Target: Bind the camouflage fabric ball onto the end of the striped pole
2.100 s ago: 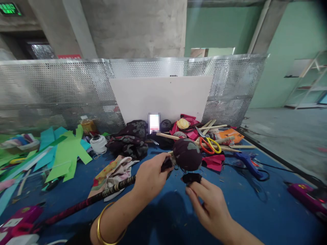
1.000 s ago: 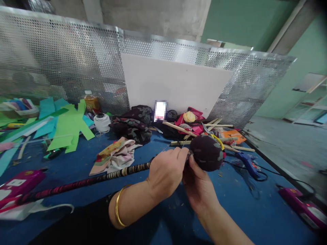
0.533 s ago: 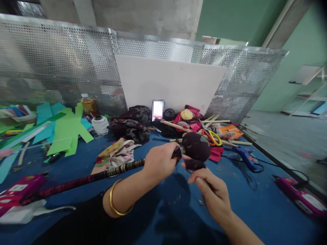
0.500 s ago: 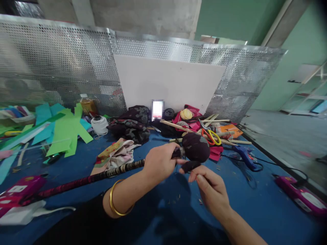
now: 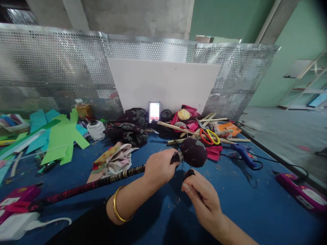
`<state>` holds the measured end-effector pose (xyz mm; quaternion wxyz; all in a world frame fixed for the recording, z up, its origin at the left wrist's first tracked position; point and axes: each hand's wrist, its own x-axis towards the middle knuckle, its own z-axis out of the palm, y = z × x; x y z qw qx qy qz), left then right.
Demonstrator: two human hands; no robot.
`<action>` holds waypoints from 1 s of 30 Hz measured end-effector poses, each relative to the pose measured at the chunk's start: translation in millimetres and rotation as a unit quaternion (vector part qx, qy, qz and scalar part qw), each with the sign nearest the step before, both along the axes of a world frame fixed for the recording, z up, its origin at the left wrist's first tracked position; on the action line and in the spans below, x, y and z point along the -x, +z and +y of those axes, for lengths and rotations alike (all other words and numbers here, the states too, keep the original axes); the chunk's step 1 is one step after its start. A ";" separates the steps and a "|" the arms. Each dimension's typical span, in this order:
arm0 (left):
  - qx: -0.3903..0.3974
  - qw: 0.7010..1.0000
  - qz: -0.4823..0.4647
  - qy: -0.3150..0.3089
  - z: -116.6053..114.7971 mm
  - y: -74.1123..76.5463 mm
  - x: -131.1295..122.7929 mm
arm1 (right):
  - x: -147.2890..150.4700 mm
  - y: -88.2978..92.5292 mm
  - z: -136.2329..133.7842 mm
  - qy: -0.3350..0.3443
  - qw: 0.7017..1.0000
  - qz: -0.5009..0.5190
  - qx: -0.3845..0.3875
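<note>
My left hand (image 5: pixel 159 169) is closed around a wrapped stick (image 5: pixel 102 182), just below its padded end. Red-black and pale striped windings cover the stick, which slants down to the left. At its tip is a round ball of dark patterned cloth (image 5: pixel 193 152), bound tight at the neck. Below the ball my right hand (image 5: pixel 204 195) pinches a small dark cloth strip (image 5: pixel 189 174), partly hidden by the fingers. A crumpled floral cloth (image 5: pixel 116 160) lies on the table behind the stick.
Behind the ball are scissors (image 5: pixel 208 135), wooden sticks (image 5: pixel 176 126) and red cloth (image 5: pixel 214 152). A blue glue gun (image 5: pixel 244 156) lies right, near a purple power strip (image 5: pixel 301 192). White thread (image 5: pixel 95 130) and green strips (image 5: pixel 57 139) are left. A lit phone (image 5: pixel 154 111) stands at the back.
My right hand has drawn slightly down and left, away from the ball, with the cloth strip bunched in its fingers. My left hand keeps its grip on the stick. The view has shifted slightly.
</note>
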<state>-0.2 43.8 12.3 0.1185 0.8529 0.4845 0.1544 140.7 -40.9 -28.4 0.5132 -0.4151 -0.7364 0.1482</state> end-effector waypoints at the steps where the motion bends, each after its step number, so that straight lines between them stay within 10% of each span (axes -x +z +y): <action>1: -0.003 1.000 0.010 0.001 0.6 0.2 0.7 | -1.4 0.4 0.4 0.009 1.000 -0.002 0.008; 12: -0.023 0.995 0.092 -0.042 -6.8 10.9 5.3 | -60.4 38.0 6.1 -0.096 0.969 -0.202 -0.102; 30: 0.029 0.989 0.109 -0.092 -6.0 15.0 7.9 | -41.9 60.8 53.5 -0.009 0.968 -0.227 -0.106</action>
